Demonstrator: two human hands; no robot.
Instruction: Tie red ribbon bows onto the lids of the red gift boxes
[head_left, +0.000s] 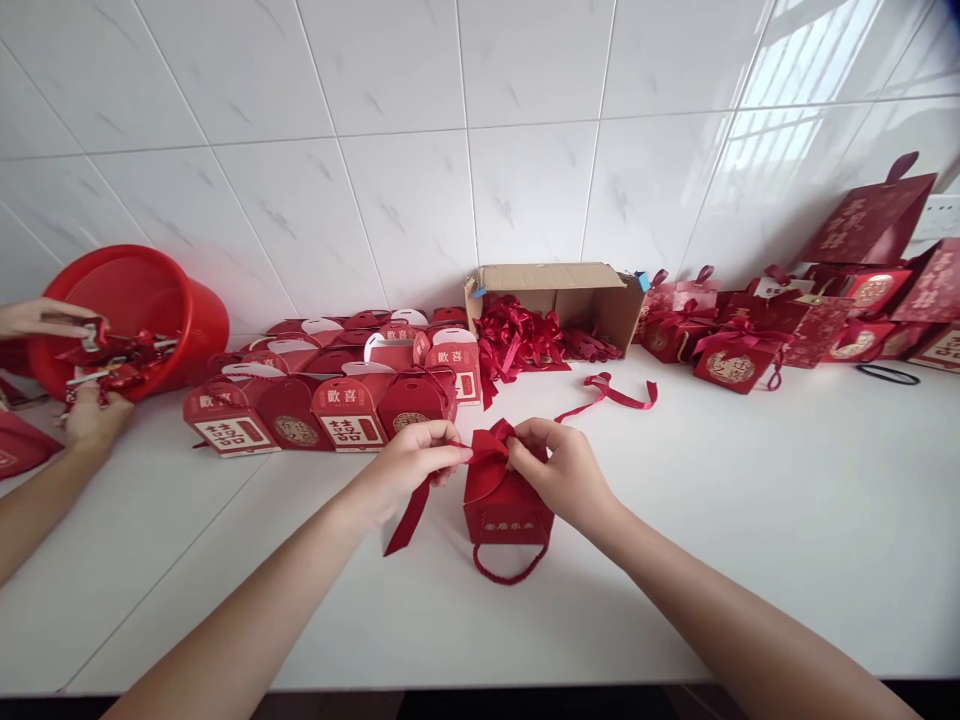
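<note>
A small red gift box [507, 512] stands on the white counter [750, 520] in front of me, a cord handle hanging at its front. A red ribbon [487, 447] sits across its top, one tail trailing down to the left. My left hand [414, 462] pinches the ribbon at the box's left top. My right hand [559, 468] pinches it at the right top. Both hands are closed on the ribbon.
Several red gift boxes [330, 390] lie in rows behind. A cardboard box [555, 300] on its side holds red ribbons. Finished boxes [739, 355] stand at the right. A loose ribbon [615, 392] lies nearby. At the left, another person's hands [90, 415] work at a red bucket [139, 310].
</note>
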